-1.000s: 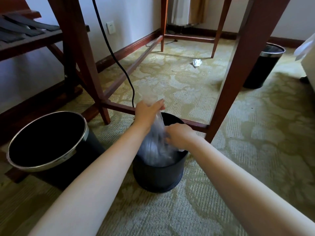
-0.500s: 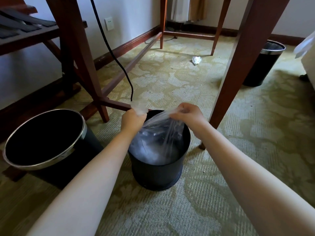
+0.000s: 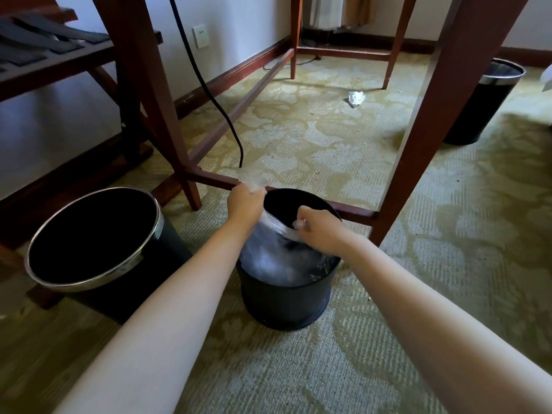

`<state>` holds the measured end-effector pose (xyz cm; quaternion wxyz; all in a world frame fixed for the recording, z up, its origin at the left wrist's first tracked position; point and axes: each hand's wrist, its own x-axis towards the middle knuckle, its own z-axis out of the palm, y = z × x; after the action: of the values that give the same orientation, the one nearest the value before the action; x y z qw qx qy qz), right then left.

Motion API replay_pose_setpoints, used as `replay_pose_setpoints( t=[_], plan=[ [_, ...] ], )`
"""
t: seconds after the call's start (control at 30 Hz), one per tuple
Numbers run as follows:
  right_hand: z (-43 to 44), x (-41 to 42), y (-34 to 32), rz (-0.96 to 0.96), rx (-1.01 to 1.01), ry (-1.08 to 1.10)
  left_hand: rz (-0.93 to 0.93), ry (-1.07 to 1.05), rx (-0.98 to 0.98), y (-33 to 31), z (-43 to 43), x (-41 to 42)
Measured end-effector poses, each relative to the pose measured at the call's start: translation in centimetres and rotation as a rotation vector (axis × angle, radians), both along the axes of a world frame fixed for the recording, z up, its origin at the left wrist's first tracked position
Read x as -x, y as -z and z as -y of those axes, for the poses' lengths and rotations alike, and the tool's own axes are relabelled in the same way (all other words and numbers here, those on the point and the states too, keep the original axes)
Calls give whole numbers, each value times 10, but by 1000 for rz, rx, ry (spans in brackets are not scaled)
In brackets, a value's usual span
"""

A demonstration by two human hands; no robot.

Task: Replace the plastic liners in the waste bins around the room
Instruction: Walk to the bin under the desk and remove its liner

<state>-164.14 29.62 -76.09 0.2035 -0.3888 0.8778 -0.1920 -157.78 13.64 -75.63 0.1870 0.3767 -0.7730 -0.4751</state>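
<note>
A small black waste bin (image 3: 286,303) stands on the carpet in front of me. A clear plastic liner (image 3: 268,252) hangs into it, crumpled. My left hand (image 3: 245,203) grips the liner's edge above the bin's far left rim. Over the middle of the bin's mouth, my right hand (image 3: 321,230) pinches another part of the liner's edge. A larger black bin with a chrome rim (image 3: 89,240) stands at the left with no liner visible in it. A third black bin (image 3: 484,106) stands at the far right, apparently lined.
Dark wooden table legs (image 3: 418,144) and a low crossbar (image 3: 215,179) rise just behind the small bin. A black cable (image 3: 215,97) hangs down to the floor. A crumpled white scrap (image 3: 356,98) lies on the patterned carpet. A wooden luggage rack (image 3: 59,64) stands at the left.
My right hand has come down and in from the bin's far rim to the middle of its mouth, still holding the liner. The left hand stays near the far left rim.
</note>
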Motion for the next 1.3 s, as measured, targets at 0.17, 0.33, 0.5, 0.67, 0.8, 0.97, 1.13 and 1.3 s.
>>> replay_pose_setpoints(
  t=[0.17,0.33,0.5,0.67,0.8,0.97,1.13,1.3],
  plan=[
    [2,14,-15,385,503,302,136,169,286,-1,-9,-5],
    [10,10,-18,468,687,293,261,354,455,-8,-31,-5],
    [13,20,-3,150,464,474,111,416,159,-1,-34,-11],
    [7,15,4,77,311,472,-75,412,-302,-15,-41,-13],
    [5,19,-1,79,293,451,-114,461,-448,-17,-44,-13],
    [3,20,0,308,381,411,95,328,-27,-4,-25,-13],
    [-10,23,-7,113,266,255,231,264,149,12,-2,-25],
    [-16,22,-27,-184,146,129,61,456,28,-2,-10,-30]
  ],
)
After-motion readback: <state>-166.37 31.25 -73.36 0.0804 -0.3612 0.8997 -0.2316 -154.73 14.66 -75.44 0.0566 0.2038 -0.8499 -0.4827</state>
